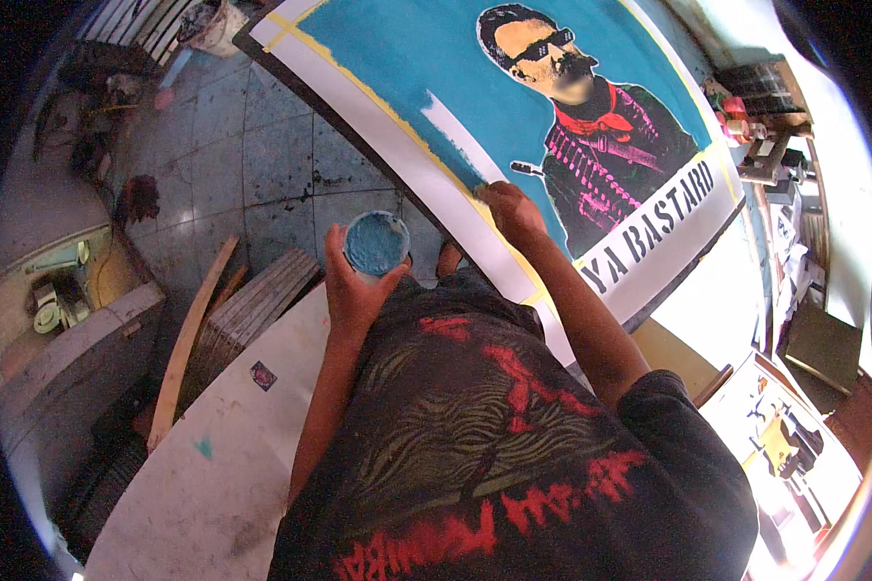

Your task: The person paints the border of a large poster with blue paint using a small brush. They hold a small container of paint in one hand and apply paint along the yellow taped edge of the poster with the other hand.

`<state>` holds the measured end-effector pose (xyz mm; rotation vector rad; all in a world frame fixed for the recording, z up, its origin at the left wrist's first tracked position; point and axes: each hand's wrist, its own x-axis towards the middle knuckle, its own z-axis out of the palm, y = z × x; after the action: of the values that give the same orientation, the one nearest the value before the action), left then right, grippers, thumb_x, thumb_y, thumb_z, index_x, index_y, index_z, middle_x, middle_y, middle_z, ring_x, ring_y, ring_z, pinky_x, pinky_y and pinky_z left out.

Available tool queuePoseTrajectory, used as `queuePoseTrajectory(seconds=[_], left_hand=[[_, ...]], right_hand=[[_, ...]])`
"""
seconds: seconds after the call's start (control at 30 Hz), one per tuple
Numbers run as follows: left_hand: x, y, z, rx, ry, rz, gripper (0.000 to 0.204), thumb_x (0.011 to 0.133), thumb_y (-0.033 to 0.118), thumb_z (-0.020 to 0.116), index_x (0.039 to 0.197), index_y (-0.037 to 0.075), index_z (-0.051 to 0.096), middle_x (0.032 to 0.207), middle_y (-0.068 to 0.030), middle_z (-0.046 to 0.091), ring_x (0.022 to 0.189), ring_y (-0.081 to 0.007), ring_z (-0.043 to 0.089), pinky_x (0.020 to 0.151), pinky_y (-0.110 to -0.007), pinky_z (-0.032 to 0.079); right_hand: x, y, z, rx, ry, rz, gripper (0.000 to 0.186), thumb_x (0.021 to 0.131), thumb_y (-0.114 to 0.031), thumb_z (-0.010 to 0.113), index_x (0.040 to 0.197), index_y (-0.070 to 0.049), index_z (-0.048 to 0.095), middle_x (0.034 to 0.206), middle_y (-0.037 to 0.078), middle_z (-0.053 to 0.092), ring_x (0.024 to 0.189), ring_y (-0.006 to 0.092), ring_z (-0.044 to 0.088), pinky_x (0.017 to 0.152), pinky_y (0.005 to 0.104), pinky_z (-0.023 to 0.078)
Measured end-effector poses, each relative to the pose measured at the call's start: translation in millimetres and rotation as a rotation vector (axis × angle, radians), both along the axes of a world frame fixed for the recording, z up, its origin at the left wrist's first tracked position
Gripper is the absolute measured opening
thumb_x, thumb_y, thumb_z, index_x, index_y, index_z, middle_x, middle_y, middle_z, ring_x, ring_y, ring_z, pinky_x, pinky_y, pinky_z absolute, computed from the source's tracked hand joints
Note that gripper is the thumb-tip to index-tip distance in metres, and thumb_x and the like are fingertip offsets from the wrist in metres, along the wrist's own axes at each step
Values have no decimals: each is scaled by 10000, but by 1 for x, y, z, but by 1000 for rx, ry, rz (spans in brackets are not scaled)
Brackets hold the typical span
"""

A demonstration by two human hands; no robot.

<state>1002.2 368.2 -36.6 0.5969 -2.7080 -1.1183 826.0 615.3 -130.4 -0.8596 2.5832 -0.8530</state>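
Note:
My left hand (358, 290) is wrapped round a tub of blue paint (376, 242), its open top facing up, above the floor. At the lower left part of a large poster (639, 261), my right hand (513, 211) is closed on a paintbrush (482, 192), mostly hidden by the fingers, its tip at the edge of the blue background. Yellow masking tape (397, 118) borders that background. Just up and left of the brush, a bare white strip (455, 131) breaks the blue. A painted figure (606, 136) in sunglasses and a red neckerchief fills the poster's middle.
A pale table (213, 455) with paint marks lies at my lower left, beside leaning boards (252, 310). Blue floor tiles (262, 145) carry dark stains. Supplies crowd a shelf (770, 126) at the right, and another picture (785, 455) lies at the lower right.

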Motion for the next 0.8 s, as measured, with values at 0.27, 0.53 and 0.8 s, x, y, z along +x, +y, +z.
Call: queuePoseTrajectory(seconds=[0.27, 0.53, 0.8], left_hand=[[0, 5, 5, -25, 22, -18, 1137, 641, 361, 905, 1456, -36, 219, 1377, -283, 427, 1286, -415, 455, 1073, -479, 376], [3, 11, 3, -38, 18, -39, 1138, 647, 364, 900, 1460, -37, 212, 1395, -279, 420, 1299, -411, 445, 1079, -474, 372], [5, 6, -2, 23, 19, -72, 1135, 657, 348, 896, 1467, -36, 200, 1400, -285, 414, 1302, -412, 444, 1082, -471, 372]], right_hand=[[2, 6, -9, -69, 46, -24, 242, 894, -90, 546, 1088, -102, 691, 1102, 155, 655, 1041, 358, 629, 863, 441, 534], [13, 20, -17, -116, 70, -3, 246, 913, -94, 491, 1083, -110, 668, 1083, 156, 630, 1045, 366, 612, 882, 452, 534], [22, 20, 1, -7, 51, -73, 199, 886, -99, 532, 1035, -104, 663, 973, 154, 613, 974, 356, 619, 820, 447, 540]])
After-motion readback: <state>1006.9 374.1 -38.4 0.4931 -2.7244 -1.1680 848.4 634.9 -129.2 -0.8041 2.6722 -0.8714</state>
